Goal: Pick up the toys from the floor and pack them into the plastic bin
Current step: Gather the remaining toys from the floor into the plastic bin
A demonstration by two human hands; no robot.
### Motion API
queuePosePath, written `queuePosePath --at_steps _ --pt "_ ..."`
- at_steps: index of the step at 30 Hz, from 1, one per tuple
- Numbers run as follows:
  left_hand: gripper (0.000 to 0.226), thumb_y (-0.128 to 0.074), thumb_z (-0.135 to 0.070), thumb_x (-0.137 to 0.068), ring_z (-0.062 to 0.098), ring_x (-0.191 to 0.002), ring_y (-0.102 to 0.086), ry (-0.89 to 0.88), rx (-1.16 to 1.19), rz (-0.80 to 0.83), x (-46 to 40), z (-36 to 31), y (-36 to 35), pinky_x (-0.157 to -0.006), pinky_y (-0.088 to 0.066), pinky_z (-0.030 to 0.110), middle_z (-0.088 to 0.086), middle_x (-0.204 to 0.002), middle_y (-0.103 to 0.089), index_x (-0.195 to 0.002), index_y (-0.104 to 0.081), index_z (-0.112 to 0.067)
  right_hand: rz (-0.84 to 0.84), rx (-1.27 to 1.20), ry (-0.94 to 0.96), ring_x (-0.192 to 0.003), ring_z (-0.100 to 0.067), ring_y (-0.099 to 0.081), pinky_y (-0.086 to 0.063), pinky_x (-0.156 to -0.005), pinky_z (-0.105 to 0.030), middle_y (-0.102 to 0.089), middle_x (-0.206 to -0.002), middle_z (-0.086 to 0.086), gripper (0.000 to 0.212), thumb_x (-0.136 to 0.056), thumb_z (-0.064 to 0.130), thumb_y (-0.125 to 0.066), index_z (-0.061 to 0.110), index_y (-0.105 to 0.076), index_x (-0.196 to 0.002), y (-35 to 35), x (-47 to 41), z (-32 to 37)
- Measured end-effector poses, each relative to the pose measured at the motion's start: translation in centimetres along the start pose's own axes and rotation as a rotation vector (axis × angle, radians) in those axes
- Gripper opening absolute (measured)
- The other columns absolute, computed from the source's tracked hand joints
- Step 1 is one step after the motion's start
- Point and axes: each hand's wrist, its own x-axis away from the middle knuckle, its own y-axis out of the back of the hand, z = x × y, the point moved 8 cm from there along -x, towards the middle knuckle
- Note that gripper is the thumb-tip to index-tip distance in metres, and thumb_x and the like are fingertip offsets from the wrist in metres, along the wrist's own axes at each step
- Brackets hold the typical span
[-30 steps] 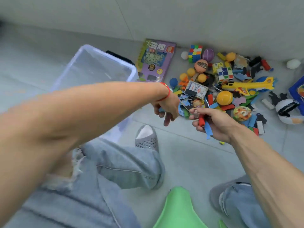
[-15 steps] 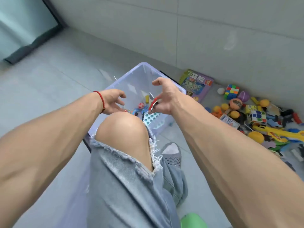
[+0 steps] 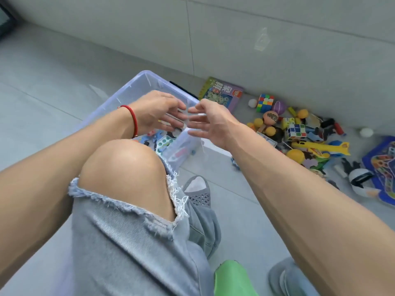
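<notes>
Both hands hover over the clear plastic bin (image 3: 136, 82), fingers spread and empty. My left hand (image 3: 158, 112), with a red cord at the wrist, faces my right hand (image 3: 210, 121) a short gap apart. Small toys (image 3: 165, 142) lie in the bottom of the bin, partly hidden by my knee. To the right, a pile of toys covers the floor: a colour cube (image 3: 265, 102), a white cube (image 3: 296, 129), orange balls (image 3: 270, 117), a yellow plane (image 3: 320, 147) and a purple game box (image 3: 222, 94).
My bare knee (image 3: 121, 167) and torn jeans fill the foreground in front of the bin. A grey shoe (image 3: 197, 191) stands beside the bin. A blue board (image 3: 382, 167) lies at far right, a green seat (image 3: 233, 278) below. The wall runs behind the toys.
Both hands carried small pieces from the floor pile to the bin and released them. The fingers now spread empty above it.
</notes>
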Motion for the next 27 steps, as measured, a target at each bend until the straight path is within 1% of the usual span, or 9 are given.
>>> queuePosePath --at_steps 1,4,8,10,12,15,19,24,27 --pt "0.028 -0.045 -0.009 -0.095 0.035 -0.098 -0.071 -0.011 0.001 0.070 -0.5 -0.3 -1.8 -0.091 -0.056 0.045 0.021 -0.108 -0.071 -0.114 -0.065 -0.002 -0.056 0.030 0.037 -0.084 -0.026 -0.066 -0.061 -0.074 -0.035 -0.065 -0.098 -0.015 0.019 -0.091 0.016 -0.053 0.005 -0.067 -0.096 2.6 -0.2 0.3" --pt "0.029 -0.042 -0.004 -0.096 0.035 -0.099 -0.069 0.009 0.002 0.267 -2.6 0.4 -7.1 -0.091 -0.056 0.045 0.023 -0.108 -0.069 -0.113 -0.064 -0.002 -0.180 0.113 0.021 -0.064 -0.020 -0.045 -0.039 -0.053 -0.024 -0.047 -0.077 -0.009 0.013 -0.093 0.009 -0.046 0.016 -0.055 -0.088 10.4 -0.8 -0.6" --pt "0.022 -0.050 -0.004 -0.093 0.027 -0.089 -0.065 0.068 -0.331 0.282 -7.5 5.8 -12.8 -0.087 -0.058 0.043 0.015 -0.101 -0.067 -0.109 -0.065 -0.005 -0.441 0.425 -0.072 -0.063 -0.023 -0.060 -0.053 -0.057 -0.035 -0.065 -0.077 -0.009 0.018 -0.091 0.020 -0.050 0.010 -0.065 -0.093 21.5 -2.1 -5.5" --pt "0.027 -0.055 -0.008 -0.088 0.028 -0.095 -0.064 0.011 -0.703 0.248 -10.7 9.3 -14.3 -0.087 -0.056 0.040 0.011 -0.107 -0.066 -0.114 -0.063 -0.012 -0.472 0.658 -0.054 -0.073 -0.027 -0.067 -0.058 -0.068 -0.042 -0.073 -0.088 -0.013 0.020 -0.088 0.023 -0.052 0.009 -0.067 -0.086 24.7 -2.8 -8.0" --pt "0.037 -0.057 -0.009 -0.086 0.035 -0.108 -0.058 -0.117 -1.139 0.206 -13.6 12.5 -15.0 -0.092 -0.051 0.043 0.016 -0.119 -0.061 -0.122 -0.057 -0.013 -0.469 0.890 -0.006 -0.084 -0.027 -0.067 -0.056 -0.070 -0.038 -0.073 -0.099 -0.010 0.012 -0.088 0.026 -0.056 0.018 -0.066 -0.086 25.5 -2.9 -9.7" --pt "0.041 -0.055 -0.001 -0.080 0.044 -0.103 -0.050 -0.237 -1.545 0.135 -15.9 15.9 -15.7 -0.077 -0.052 0.055 0.023 -0.117 -0.049 -0.121 -0.048 -0.008 -0.479 1.210 0.151 -0.101 -0.031 -0.060 -0.052 -0.075 -0.040 -0.063 -0.113 -0.008 0.026 -0.086 0.027 -0.062 0.017 -0.061 -0.110 24.5 -3.9 -11.2" --pt "0.044 -0.048 0.005 -0.081 0.036 -0.101 -0.051 -0.307 -1.716 0.127 -15.5 16.4 -16.8 -0.061 -0.040 0.037 0.019 -0.117 -0.047 -0.123 -0.042 -0.006 -0.481 1.504 0.332 -0.109 -0.030 -0.051 -0.047 -0.066 -0.039 -0.052 -0.121 -0.009 0.050 -0.083 0.032 -0.070 0.015 -0.052 -0.126 21.3 -5.8 -12.2" --pt "0.048 -0.046 0.012 -0.078 0.030 -0.096 -0.054 -0.317 -1.745 0.106 -15.9 16.8 -16.8 -0.054 -0.022 0.030 0.016 -0.115 -0.047 -0.123 -0.040 -0.004 -0.520 1.614 0.318 -0.094 -0.031 -0.051 -0.046 -0.054 -0.039 -0.051 -0.116 -0.011 0.057 -0.079 0.013 -0.071 0.016 -0.051 -0.132 19.9 -8.8 -12.7" --pt "0.045 -0.044 0.011 -0.078 0.024 -0.089 -0.053 -0.374 -1.917 0.130 -15.2 15.7 -17.5 -0.047 -0.007 0.031 0.012 -0.118 -0.046 -0.119 -0.042 -0.006 -0.465 1.701 0.300 -0.094 -0.030 -0.050 -0.036 -0.051 -0.035 -0.048 -0.117 -0.011 0.060 -0.077 0.007 -0.071 0.016 -0.048 -0.132 19.7 -9.6 -12.3"
